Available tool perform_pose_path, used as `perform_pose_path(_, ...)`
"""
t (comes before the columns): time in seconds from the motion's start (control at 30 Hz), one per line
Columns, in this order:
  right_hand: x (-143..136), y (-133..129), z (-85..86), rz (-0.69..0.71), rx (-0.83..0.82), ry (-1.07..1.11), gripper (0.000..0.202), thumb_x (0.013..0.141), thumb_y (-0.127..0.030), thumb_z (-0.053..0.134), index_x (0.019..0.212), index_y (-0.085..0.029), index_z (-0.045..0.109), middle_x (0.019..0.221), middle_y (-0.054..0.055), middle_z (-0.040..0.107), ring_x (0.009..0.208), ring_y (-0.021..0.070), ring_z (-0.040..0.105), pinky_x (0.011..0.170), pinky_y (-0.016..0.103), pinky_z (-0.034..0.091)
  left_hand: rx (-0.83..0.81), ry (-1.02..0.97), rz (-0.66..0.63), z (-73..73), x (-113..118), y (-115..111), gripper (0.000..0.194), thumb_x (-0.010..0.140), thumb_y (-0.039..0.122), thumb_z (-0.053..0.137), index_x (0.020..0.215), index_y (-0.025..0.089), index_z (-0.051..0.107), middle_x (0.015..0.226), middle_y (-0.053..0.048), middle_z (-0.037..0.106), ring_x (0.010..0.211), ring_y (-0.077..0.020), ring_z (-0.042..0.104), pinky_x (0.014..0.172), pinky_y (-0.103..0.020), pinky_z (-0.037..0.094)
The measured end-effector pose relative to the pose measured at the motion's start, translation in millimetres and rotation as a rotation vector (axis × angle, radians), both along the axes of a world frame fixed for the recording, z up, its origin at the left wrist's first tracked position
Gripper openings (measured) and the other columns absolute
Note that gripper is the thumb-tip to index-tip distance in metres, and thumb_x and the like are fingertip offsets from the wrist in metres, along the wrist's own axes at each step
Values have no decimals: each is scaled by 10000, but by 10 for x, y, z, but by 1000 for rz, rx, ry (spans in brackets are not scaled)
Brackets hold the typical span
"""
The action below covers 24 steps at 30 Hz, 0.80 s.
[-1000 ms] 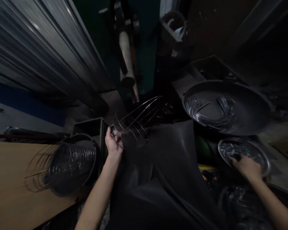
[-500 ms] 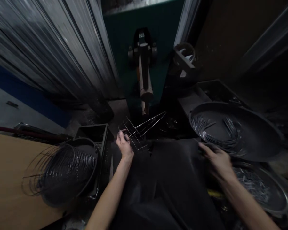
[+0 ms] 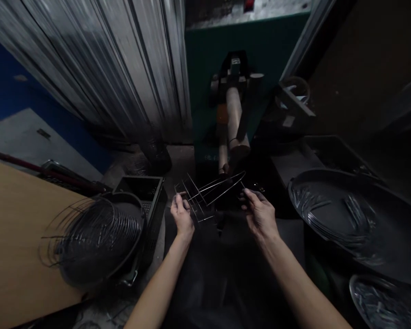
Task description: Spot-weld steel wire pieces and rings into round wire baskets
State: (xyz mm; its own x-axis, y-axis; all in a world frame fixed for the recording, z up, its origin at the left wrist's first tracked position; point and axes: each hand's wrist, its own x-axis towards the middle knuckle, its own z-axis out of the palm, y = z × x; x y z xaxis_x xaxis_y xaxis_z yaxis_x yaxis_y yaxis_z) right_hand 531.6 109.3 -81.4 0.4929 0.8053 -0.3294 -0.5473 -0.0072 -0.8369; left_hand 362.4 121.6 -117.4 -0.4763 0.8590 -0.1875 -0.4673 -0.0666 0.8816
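Note:
My left hand (image 3: pixel 183 216) is closed on one end of a thin wire frame (image 3: pixel 219 183), made of crossed rods with a long pointed loop reaching right. At the tip of that loop, my right hand (image 3: pixel 261 214) pinches a short thin wire (image 3: pixel 242 184). Whether this wire touches the loop I cannot tell. Just beyond the frame are the thick cylindrical arms (image 3: pixel 234 112) of a green machine (image 3: pixel 205 59).
On the left, a round pan (image 3: pixel 114 269) holds many curved wires beside a dark plastic crate (image 3: pixel 161 185). At right, a large pan (image 3: pixel 393 224) carries bundled wires; a smaller dish (image 3: pixel 354 292) below contains short metal pieces. Corrugated metal (image 3: pixel 147 59) stands behind.
My right hand has come from beside the large pan to the tip of the wire frame, with a short wire in its fingers. The left hand keeps holding the frame. The view has shifted.

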Motion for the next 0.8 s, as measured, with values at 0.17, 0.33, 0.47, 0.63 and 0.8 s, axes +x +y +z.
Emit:
perform_pose_path(0.17, -60, 17, -71, 26, -66, 21, 330, 442, -269, 848, 654, -161, 619, 637, -25, 614, 531, 82, 561, 382, 151, 365, -19, -4, -32, -37, -3, 3, 380, 764, 535, 602, 849, 168, 556, 469, 106, 270, 364, -23, 206, 360, -136, 162)
perform_pose_path(0.33, -146, 85, 28, 61, -29, 81, 358, 430, -281, 872, 681, -168, 643, 667, -35, 615, 539, 66, 562, 386, 137, 370, -31, 8, -12, -33, -19, 34, 409, 739, 562, 612, 826, 167, 551, 462, 106, 276, 366, -26, 218, 354, -136, 164)
perform_pose_path(0.47, -162, 103, 48, 90, -31, 71, 362, 435, -282, 873, 694, -169, 647, 666, -33, 618, 530, 71, 567, 381, 144, 374, -11, 34, -1, -21, -47, 71, 398, 746, 554, 612, 821, 168, 553, 462, 105, 283, 362, -24, 217, 352, -137, 163)
perform_pose_path(0.63, -173, 95, 45, 96, -54, 57, 370, 427, -291, 886, 673, -161, 642, 642, -31, 608, 529, 74, 565, 372, 137, 370, -5, -8, -12, -18, -52, 89, 393, 745, 547, 619, 831, 170, 552, 468, 107, 264, 365, -26, 204, 350, -139, 162)
perform_pose_path(0.8, -185, 99, 102, 122, -62, 53, 386, 402, -291, 889, 683, -160, 660, 651, -19, 621, 531, 75, 562, 373, 140, 365, -21, -20, -25, -3, -50, 105, 387, 742, 537, 628, 835, 169, 555, 452, 110, 259, 355, -23, 197, 346, -138, 145)
